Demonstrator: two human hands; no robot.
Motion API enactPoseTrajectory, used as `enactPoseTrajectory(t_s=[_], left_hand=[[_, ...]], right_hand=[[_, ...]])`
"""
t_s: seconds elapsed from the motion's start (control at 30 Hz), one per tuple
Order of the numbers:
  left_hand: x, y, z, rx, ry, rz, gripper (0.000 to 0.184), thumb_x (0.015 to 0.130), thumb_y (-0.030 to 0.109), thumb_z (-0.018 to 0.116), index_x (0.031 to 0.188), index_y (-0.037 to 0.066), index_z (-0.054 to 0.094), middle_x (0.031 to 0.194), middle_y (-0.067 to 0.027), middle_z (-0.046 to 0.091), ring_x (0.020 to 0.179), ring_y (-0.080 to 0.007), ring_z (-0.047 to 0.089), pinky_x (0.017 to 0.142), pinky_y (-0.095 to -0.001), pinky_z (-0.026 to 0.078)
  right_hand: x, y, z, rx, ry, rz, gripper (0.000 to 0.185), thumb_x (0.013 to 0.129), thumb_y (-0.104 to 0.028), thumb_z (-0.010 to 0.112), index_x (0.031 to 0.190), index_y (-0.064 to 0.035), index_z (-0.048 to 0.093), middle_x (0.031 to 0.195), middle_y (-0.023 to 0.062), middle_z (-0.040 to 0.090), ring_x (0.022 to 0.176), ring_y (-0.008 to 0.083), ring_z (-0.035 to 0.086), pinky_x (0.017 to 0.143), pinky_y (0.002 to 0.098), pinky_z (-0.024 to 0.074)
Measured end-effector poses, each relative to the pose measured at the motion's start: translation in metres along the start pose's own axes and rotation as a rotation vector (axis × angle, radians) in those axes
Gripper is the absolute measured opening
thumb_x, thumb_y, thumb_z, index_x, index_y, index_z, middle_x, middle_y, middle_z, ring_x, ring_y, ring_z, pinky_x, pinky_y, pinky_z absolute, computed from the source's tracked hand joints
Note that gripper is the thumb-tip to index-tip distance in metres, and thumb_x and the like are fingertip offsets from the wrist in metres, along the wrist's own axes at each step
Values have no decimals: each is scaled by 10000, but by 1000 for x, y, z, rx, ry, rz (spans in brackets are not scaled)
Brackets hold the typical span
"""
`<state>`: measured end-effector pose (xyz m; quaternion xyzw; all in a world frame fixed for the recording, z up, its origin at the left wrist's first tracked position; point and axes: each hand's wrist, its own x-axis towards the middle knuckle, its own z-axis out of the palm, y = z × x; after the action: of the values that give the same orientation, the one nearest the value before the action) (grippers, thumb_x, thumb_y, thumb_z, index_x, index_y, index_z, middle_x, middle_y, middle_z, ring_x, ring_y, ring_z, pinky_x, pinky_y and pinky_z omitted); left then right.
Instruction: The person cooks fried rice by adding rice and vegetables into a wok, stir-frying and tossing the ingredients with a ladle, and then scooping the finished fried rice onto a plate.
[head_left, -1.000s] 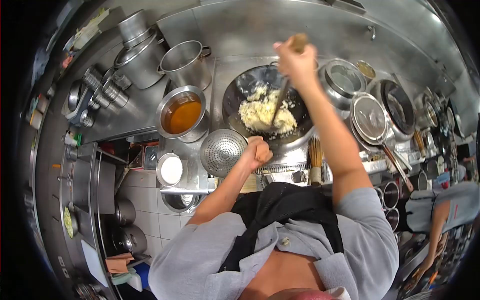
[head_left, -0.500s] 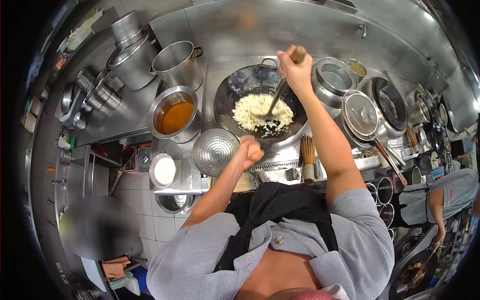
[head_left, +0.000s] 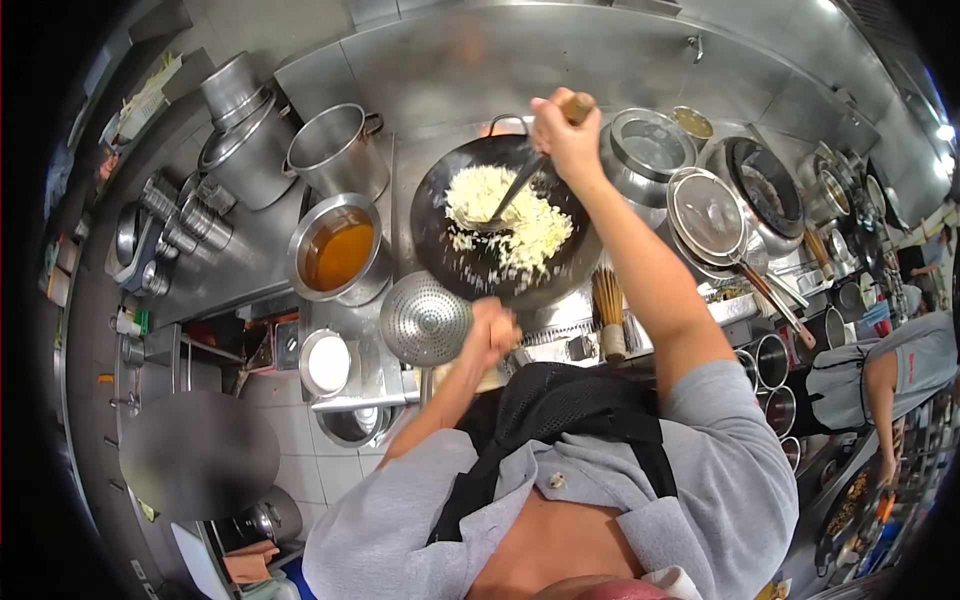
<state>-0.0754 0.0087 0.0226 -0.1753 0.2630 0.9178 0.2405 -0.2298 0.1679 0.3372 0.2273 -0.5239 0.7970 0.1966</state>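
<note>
A black wok (head_left: 430, 205) at the centre holds pale yellow-white fried rice (head_left: 535, 228). My right hand (head_left: 568, 140) is wrapped round the wooden-ended handle of a ladle (head_left: 515, 190), whose head rests in the rice. My left hand (head_left: 490, 330) is closed at the near edge of the wok, beside the perforated strainer (head_left: 425, 318). Blur and the angle hide what its fingers grip. A bamboo brush (head_left: 608, 310) stands just right of the wok's near side.
A pot of amber liquid (head_left: 340, 255), a bowl of white contents (head_left: 328, 363) and a tall pot (head_left: 338, 150) are at left. Mesh strainers (head_left: 708, 215) and a lidded pot (head_left: 652, 145) sit at right. A co-worker (head_left: 880, 375) stands far right beside another wok.
The rice has spread across the wok, with loose grains near its front. My right hand has shifted left with the ladle. The wok appears tilted differently, and my left hand is slightly lower.
</note>
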Motion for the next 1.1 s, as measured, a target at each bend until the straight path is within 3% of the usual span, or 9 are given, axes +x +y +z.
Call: enactPoseTrajectory(t_s=[0.17, 0.27, 0.43, 0.53, 0.57, 0.83, 0.9, 1.0, 1.1], left_hand=[[-12, -21, -31, 10, 38, 11, 65, 872, 130, 580, 920, 87, 568, 747, -53, 587, 598, -219, 623, 477, -349, 544], [22, 29, 20, -67, 17, 24, 176, 931, 162, 540, 774, 145, 462, 639, -8, 476, 452, -156, 423, 388, -338, 339], [64, 52, 26, 12, 125, 55, 89, 901, 156, 598, 851, 137, 527, 695, -33, 547, 561, -197, 583, 484, -386, 537], [73, 53, 18, -35, 93, 6, 73, 891, 133, 596, 851, 135, 534, 703, -40, 560, 552, -192, 576, 469, -383, 529], [81, 48, 4, -33, 100, 3, 73, 891, 133, 596, 851, 135, 534, 703, -40, 560, 552, -192, 576, 469, -383, 529], [82, 52, 9, -23, 30, 17, 51, 863, 94, 580, 898, 119, 552, 740, -97, 618, 552, -232, 597, 487, -410, 537], [78, 52, 8, -66, -4, 4, 76, 865, 67, 570, 888, 134, 542, 717, -100, 614, 512, -226, 569, 436, -389, 484], [94, 53, -3, -67, -106, -19, 93, 865, 55, 566, 891, 139, 535, 699, -100, 606, 495, -223, 548, 415, -366, 445], [86, 51, -1, -105, -111, -14, 110, 857, 55, 572, 918, 140, 538, 707, -96, 599, 525, -226, 559, 423, -386, 449]], right_hand=[[18, -62, -26, 162, -44, 105, 305, 838, -35, 660, 642, -101, 435, 499, -19, 393, 370, 88, 342, 350, 273, 267], [34, -97, -18, 92, -86, 114, 335, 868, -62, 667, 646, -134, 427, 504, -47, 386, 383, 73, 345, 377, 264, 252], [42, -149, -10, 104, -252, -45, 338, 911, -106, 625, 639, -120, 424, 499, -40, 404, 392, 65, 366, 389, 259, 288], [27, 5, -30, -406, 199, 4, 261, 888, -110, 633, 687, -97, 467, 552, 1, 504, 409, 79, 427, 392, 254, 356], [22, 41, -49, -69, -47, 41, 267, 880, -49, 619, 682, -89, 443, 547, -9, 476, 402, 78, 411, 374, 258, 335], [28, -11, 27, 34, -250, -122, 322, 882, -19, 638, 636, -102, 448, 527, -30, 475, 428, 59, 460, 392, 217, 342], [16, 79, 2, -143, -231, 60, 267, 864, -54, 656, 642, -86, 511, 544, -33, 521, 473, 62, 495, 447, 242, 387], [41, 62, 6, -396, -185, 20, 267, 849, -91, 680, 645, -74, 507, 552, -26, 513, 469, 63, 469, 442, 261, 377], [56, 19, 23, -65, -274, 36, 259, 862, -63, 666, 661, -80, 504, 550, -28, 507, 467, 55, 468, 423, 246, 354]])
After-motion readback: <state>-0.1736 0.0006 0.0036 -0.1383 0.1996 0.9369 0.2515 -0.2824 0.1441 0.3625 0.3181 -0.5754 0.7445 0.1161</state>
